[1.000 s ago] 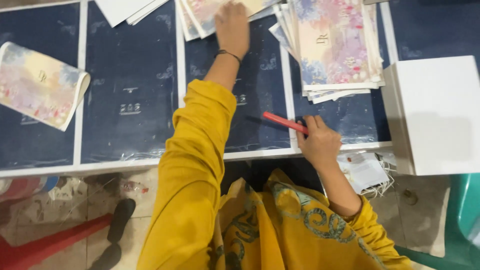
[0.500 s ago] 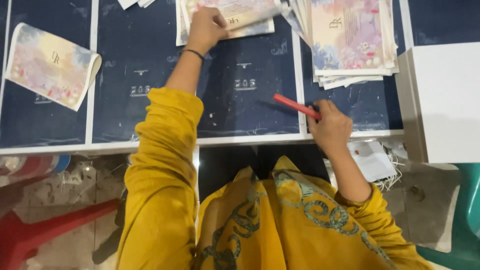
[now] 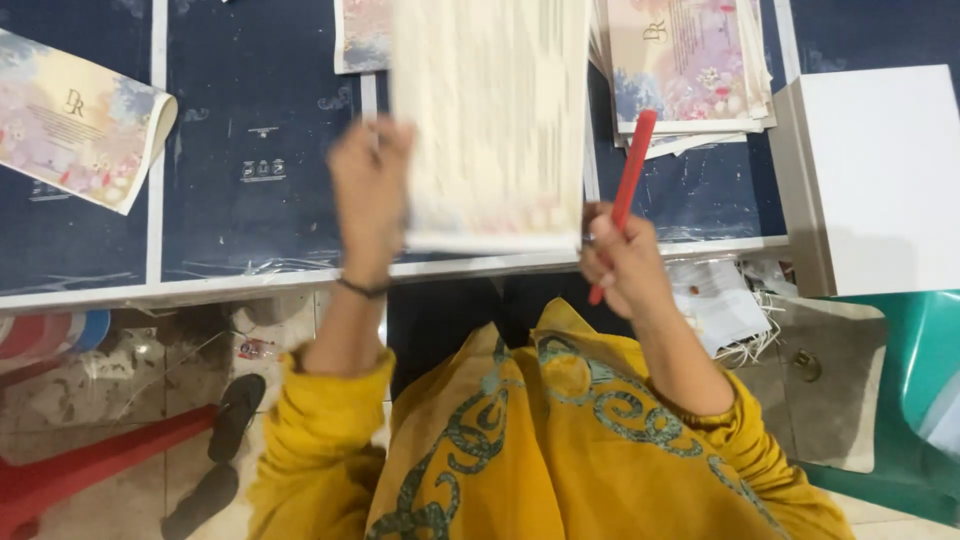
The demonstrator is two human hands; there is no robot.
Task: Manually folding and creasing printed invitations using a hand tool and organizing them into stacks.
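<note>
My left hand [image 3: 370, 195] grips the left edge of a pale printed sheet [image 3: 490, 120], raised and blurred above the dark blue table [image 3: 260, 90]. My right hand [image 3: 620, 260] holds a red stick-like tool [image 3: 628, 185] upright and touches the sheet's lower right corner. Both yellow sleeves and a patterned yellow garment fill the bottom of the view. Part of another floral sheet [image 3: 362, 35] shows behind the raised one.
A stack of floral cards [image 3: 685, 70] lies at the back right. A folded floral card [image 3: 75, 130] rests at far left. A white box [image 3: 880, 180] sits on the right, a teal chair [image 3: 915, 400] below it. A red stool [image 3: 90, 465] and sandals [image 3: 225, 430] are on the floor.
My left hand has pulled a sheet from the far pile toward me and lifted it. My right hand has raised the red tool from the table and turned it upright.
</note>
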